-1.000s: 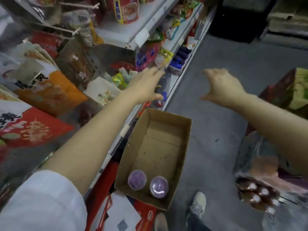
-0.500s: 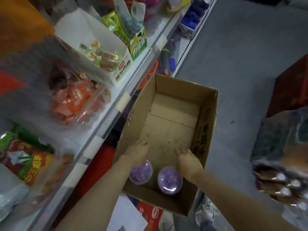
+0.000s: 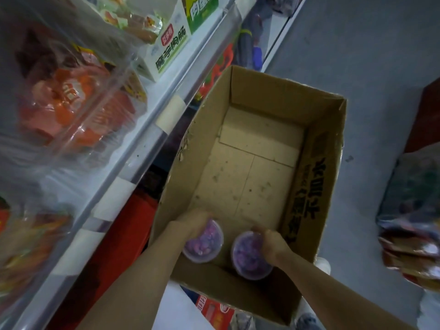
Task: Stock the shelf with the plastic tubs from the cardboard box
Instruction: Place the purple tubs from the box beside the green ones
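Observation:
An open cardboard box (image 3: 316, 177) stands on the floor beside the shelf. Two clear plastic tubs with purple contents sit at its near end. My left hand (image 3: 194, 222) grips the left tub (image 3: 207, 244) from its far left side. My right hand (image 3: 273, 244) grips the right tub (image 3: 247, 256) along its right edge. The floor of the box beyond the tubs is bare cardboard. The white shelf edge (image 3: 166, 110) runs diagonally on the left.
Clear boxes of red and orange snack packs (image 3: 71, 98) and white cartons (image 3: 166, 48) fill the shelf on the left. Red packaging (image 3: 212, 310) lies under the box's near end. A bundle of wrapped goods (image 3: 414, 210) stands on the grey floor at right.
Both hands came down from shelf height into the box and now curl around the two tubs. The view tipped down and closer to the box.

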A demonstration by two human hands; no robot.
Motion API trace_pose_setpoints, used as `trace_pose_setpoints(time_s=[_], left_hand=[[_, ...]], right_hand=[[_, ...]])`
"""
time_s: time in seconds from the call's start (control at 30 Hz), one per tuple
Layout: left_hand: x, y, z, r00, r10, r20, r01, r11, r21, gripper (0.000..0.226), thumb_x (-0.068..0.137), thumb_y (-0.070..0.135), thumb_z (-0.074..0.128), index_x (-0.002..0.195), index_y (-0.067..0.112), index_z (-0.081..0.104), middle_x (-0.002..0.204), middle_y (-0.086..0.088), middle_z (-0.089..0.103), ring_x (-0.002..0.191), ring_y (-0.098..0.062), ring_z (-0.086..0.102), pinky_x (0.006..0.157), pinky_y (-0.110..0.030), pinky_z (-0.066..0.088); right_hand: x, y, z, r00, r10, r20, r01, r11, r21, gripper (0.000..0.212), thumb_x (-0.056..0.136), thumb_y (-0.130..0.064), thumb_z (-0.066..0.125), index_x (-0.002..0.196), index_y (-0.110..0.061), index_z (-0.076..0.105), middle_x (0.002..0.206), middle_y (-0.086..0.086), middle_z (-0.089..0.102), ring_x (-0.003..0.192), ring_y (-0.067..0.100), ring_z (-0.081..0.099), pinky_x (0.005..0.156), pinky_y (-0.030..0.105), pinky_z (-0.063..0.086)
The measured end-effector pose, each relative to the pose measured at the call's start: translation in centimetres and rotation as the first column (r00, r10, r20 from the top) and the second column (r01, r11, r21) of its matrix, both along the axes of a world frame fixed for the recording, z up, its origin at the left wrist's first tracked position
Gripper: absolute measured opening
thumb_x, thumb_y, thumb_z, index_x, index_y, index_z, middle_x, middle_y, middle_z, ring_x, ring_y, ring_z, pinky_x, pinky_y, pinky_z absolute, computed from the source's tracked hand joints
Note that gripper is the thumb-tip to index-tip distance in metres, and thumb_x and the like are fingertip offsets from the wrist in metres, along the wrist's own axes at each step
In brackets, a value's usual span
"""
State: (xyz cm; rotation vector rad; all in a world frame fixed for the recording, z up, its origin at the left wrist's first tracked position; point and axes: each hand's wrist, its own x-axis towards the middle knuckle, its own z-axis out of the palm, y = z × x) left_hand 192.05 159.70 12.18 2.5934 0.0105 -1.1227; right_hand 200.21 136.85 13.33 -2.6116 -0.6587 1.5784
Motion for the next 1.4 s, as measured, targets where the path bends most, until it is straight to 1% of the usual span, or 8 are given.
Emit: trace_pose_setpoints(time_s=[0.17,0.33,0.7,0.9,1.03,1.17,1.3,1.4], left_hand=[[0.8,0.4,1.1,0.927,0.341,-0.157,-0.358,0.929,-0.094,0.041,0.098,0.008,0.041,0.135,0.02,0.055,0.138,-0.008,0.054,0.123,-0.024,0.051,0.106,-0.035,0.04],[1.5,-0.3,3.1,0.836,0.52,-0.176,-0.542,0.832,-0.117,0.043,0.099,0.004,0.041,0.137,0.019,0.052,0.138,-0.009,0.052,0.123,-0.023,0.051,0.105,-0.035,0.043],[7.3,2.0,13.9,0.678,0.734,-0.045,-0.713,0.641,-0.283,0.033,0.095,0.009,0.053,0.122,0.023,0.066,0.122,-0.004,0.066,0.112,-0.02,0.062,0.1,-0.036,0.049],[9.3,2.0,23.9,0.511,0.851,-0.12,-0.774,0.395,-0.494,0.022,0.089,0.011,0.065,0.102,0.027,0.073,0.094,0.001,0.074,0.088,-0.016,0.07,0.069,-0.03,0.057],[10.5,2.4,30.4,0.357,0.917,-0.178,-0.827,0.221,-0.517,0.017,0.092,0.015,0.062,0.102,0.027,0.071,0.092,0.0,0.073,0.082,-0.019,0.07,0.063,-0.034,0.058],[12.2,2.4,36.8,0.311,0.939,-0.144,-0.814,0.186,-0.55,0.018,0.094,0.01,0.059,0.097,0.025,0.068,0.09,-0.002,0.071,0.078,-0.019,0.068,0.06,-0.034,0.059],[14.9,1.6,42.7,0.286,0.953,-0.101,-0.81,0.185,-0.556,0.029,0.097,0.001,0.049,0.117,0.019,0.061,0.099,-0.009,0.063,0.075,-0.017,0.062,0.046,-0.028,0.055],[17.2,1.1,46.6,0.294,0.953,-0.071,-0.79,0.201,-0.579,0.031,0.096,0.002,0.05,0.12,0.017,0.063,0.111,-0.011,0.066,0.092,-0.026,0.067,0.058,-0.036,0.059]], right_hand=[[0.6,-0.2,0.0,0.992,-0.122,0.038,0.121,0.992,0.03,0.04,0.096,-0.014,0.046,0.132,-0.03,0.05,0.125,0.003,0.06,0.109,0.02,0.061,0.088,0.029,0.053],[1.6,0.1,2.0,0.988,-0.147,0.05,0.145,0.989,0.04,0.045,0.096,-0.018,0.048,0.136,-0.037,0.047,0.127,0.0,0.058,0.111,0.019,0.059,0.087,0.029,0.052],[13.0,0.8,13.2,0.886,-0.463,-0.011,0.445,0.844,0.301,0.034,0.093,-0.01,0.056,0.123,-0.025,0.063,0.117,-0.001,0.064,0.109,0.018,0.061,0.095,0.037,0.053],[16.7,0.4,21.4,0.865,-0.5,-0.041,0.469,0.777,0.419,0.037,0.09,-0.004,0.058,0.125,-0.016,0.064,0.122,0.002,0.064,0.116,0.021,0.059,0.098,0.035,0.049],[18.6,-0.4,27.9,0.843,-0.514,-0.159,0.521,0.706,0.481,0.035,0.089,0.002,0.058,0.116,-0.017,0.068,0.11,0.005,0.068,0.102,0.024,0.065,0.081,0.042,0.058],[20.2,-1.4,35.0,0.836,-0.515,-0.191,0.52,0.631,0.576,0.03,0.089,0.003,0.058,0.107,-0.018,0.07,0.095,0.006,0.069,0.082,0.021,0.066,0.069,0.041,0.056],[22.1,-2.3,41.6,0.817,-0.544,-0.19,0.529,0.576,0.623,0.03,0.09,0.005,0.055,0.107,-0.016,0.069,0.092,0.006,0.069,0.069,0.013,0.065,0.05,0.024,0.052],[23.9,-3.2,45.8,0.806,-0.562,-0.186,0.524,0.531,0.666,0.031,0.089,0.005,0.057,0.11,-0.015,0.069,0.093,0.007,0.07,0.071,0.014,0.067,0.052,0.026,0.054]])
